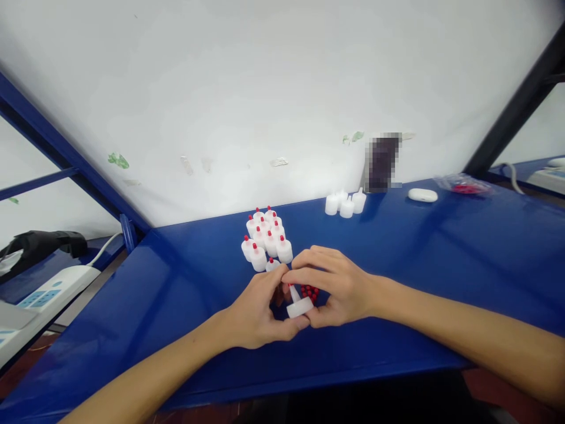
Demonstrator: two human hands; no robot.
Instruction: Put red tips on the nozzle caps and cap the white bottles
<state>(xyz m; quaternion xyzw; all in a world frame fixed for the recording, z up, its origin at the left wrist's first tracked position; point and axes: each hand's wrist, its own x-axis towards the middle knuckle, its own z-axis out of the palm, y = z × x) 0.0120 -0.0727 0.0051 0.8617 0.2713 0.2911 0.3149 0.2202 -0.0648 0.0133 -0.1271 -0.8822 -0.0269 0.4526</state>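
Observation:
Between both hands is a white nozzle cap (300, 307), tilted, with a wide ribbed base and a narrow spout. A bit of red shows at the spout's tip, mostly covered by fingers. My left hand (258, 309) is closed on the cap, thumb along its base. My right hand (338, 285) is closed on it too, thumb at the base and index finger over the tip. Small red tips (310, 292) lie in a loose pile just behind the cap. Past my fingers stands a group of white nozzle caps with red tips (258, 259), upright and close together.
Several white nozzle caps without red tips (346, 207) stand near the wall. A dark phone-like object (382, 164), pixelated, leans there. A white case (422, 195) and a clear plastic bag with red pieces (465, 187) lie right on the blue table (176, 265). A power strip (48, 294) is at left.

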